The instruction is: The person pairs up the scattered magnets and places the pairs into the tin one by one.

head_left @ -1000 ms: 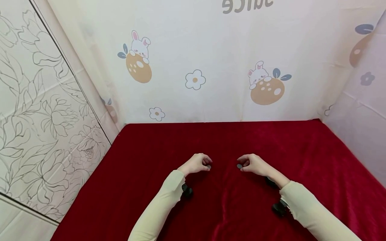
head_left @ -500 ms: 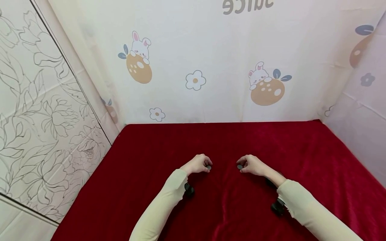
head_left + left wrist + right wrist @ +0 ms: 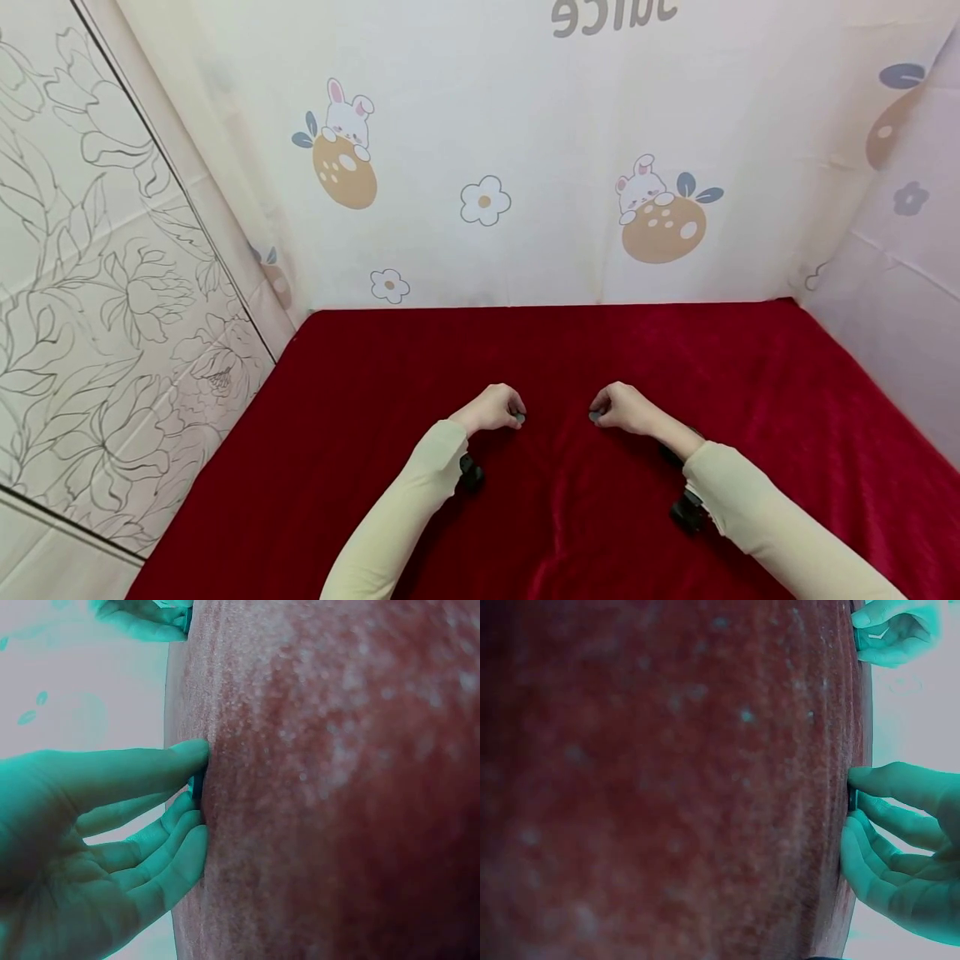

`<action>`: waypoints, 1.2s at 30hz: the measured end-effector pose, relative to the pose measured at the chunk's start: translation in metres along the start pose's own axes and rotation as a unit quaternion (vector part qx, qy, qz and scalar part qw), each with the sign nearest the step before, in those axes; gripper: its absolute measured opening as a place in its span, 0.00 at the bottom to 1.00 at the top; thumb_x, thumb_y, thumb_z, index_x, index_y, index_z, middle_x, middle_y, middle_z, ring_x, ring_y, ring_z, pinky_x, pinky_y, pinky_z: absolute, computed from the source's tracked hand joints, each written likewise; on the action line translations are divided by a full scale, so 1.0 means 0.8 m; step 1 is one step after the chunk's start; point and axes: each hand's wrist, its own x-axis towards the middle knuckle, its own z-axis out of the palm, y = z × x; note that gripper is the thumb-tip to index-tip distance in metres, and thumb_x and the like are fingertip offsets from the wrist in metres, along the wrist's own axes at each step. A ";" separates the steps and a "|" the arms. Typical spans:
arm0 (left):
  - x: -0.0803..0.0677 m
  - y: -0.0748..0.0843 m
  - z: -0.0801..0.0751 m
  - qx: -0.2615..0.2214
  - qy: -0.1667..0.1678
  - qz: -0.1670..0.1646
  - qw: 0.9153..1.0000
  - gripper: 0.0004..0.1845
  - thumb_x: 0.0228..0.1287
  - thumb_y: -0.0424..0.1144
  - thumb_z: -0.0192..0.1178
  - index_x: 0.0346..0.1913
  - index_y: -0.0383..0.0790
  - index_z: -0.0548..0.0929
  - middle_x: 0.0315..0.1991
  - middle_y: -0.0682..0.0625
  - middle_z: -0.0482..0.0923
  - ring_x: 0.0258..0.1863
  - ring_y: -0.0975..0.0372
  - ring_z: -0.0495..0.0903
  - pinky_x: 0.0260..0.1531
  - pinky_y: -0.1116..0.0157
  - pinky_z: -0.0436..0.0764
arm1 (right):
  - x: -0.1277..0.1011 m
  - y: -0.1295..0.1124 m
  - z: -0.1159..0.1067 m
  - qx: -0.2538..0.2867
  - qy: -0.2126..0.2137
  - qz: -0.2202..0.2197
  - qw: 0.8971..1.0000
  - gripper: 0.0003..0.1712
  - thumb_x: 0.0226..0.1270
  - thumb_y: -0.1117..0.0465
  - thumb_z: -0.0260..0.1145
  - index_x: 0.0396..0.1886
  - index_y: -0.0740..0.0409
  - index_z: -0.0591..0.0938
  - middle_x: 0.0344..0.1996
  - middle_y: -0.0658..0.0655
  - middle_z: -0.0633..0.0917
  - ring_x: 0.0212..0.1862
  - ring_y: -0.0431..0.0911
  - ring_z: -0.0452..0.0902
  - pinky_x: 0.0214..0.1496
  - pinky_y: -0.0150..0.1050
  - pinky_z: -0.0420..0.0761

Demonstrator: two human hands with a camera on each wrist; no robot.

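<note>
both small grey discs are mostly hidden by fingertips and too small to identify. the left hand (image 3: 491,407) pinches one disc (image 3: 519,417) with curled fingers, low on the red worktop (image 3: 375,375). the right hand (image 3: 626,408) likewise pinches the other disc (image 3: 595,415), near the first but apart.

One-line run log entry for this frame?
left hand: pinches small grey disc | right hand: pinches second grey disc | surface: red cloth

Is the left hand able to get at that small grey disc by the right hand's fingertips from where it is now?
Probably yes: only bare red cloth lies between the left hand and the right hand's disc. But the left hand already pinches its own grey disc, and the right hand holds the other.
</note>
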 end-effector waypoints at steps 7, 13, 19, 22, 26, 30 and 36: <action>-0.004 0.016 -0.005 0.000 -0.005 -0.014 1.000 0.08 0.48 0.31 0.66 0.34 0.36 0.83 0.29 0.52 0.80 0.31 0.66 0.78 0.32 0.73 0.75 | 0.005 -0.005 0.000 0.000 0.000 -0.008 1.000 0.06 0.45 0.72 0.65 0.26 0.70 0.82 0.22 0.56 0.82 0.25 0.40 0.74 0.27 0.31 0.72; -0.003 0.028 -0.001 0.019 0.006 -0.012 1.000 0.08 0.49 0.32 0.65 0.35 0.36 0.83 0.31 0.50 0.80 0.30 0.66 0.77 0.30 0.75 0.73 | 0.009 -0.011 0.002 0.005 -0.009 -0.025 1.000 0.05 0.45 0.72 0.64 0.26 0.68 0.82 0.22 0.55 0.82 0.25 0.40 0.74 0.28 0.31 0.73; 0.001 0.033 0.002 0.020 0.001 -0.004 1.000 0.07 0.51 0.33 0.64 0.35 0.36 0.83 0.32 0.50 0.80 0.31 0.66 0.77 0.30 0.75 0.73 | 0.014 -0.018 0.005 0.007 -0.015 -0.032 0.999 0.04 0.46 0.72 0.64 0.25 0.67 0.82 0.21 0.54 0.81 0.24 0.39 0.73 0.27 0.31 0.72; 0.004 0.034 0.004 0.022 0.000 -0.003 1.000 0.07 0.50 0.33 0.64 0.35 0.36 0.83 0.32 0.50 0.80 0.31 0.67 0.77 0.30 0.75 0.73 | 0.017 -0.020 0.007 0.010 -0.018 -0.034 0.999 0.04 0.46 0.72 0.64 0.25 0.67 0.82 0.21 0.54 0.81 0.24 0.39 0.73 0.27 0.31 0.72; 0.009 0.037 0.007 0.024 0.000 -0.006 1.000 0.08 0.50 0.33 0.65 0.35 0.37 0.83 0.32 0.51 0.80 0.30 0.68 0.76 0.30 0.76 0.73 | 0.021 -0.022 0.010 0.013 -0.021 -0.034 0.999 0.04 0.46 0.71 0.64 0.25 0.67 0.82 0.21 0.53 0.81 0.23 0.38 0.72 0.26 0.31 0.72; 0.012 0.040 0.010 0.022 0.001 -0.009 1.000 0.08 0.50 0.34 0.65 0.35 0.37 0.83 0.31 0.52 0.80 0.30 0.68 0.76 0.29 0.76 0.73 | 0.025 -0.024 0.013 0.014 -0.023 -0.034 0.999 0.04 0.45 0.71 0.64 0.25 0.67 0.82 0.20 0.53 0.81 0.22 0.37 0.72 0.26 0.30 0.72; 0.014 0.045 0.012 0.027 -0.001 -0.002 1.000 0.08 0.50 0.34 0.65 0.35 0.36 0.83 0.31 0.51 0.80 0.29 0.68 0.76 0.28 0.76 0.73 | 0.029 -0.027 0.017 0.014 -0.025 -0.040 0.999 0.05 0.45 0.72 0.64 0.25 0.69 0.82 0.21 0.55 0.81 0.22 0.38 0.72 0.26 0.30 0.72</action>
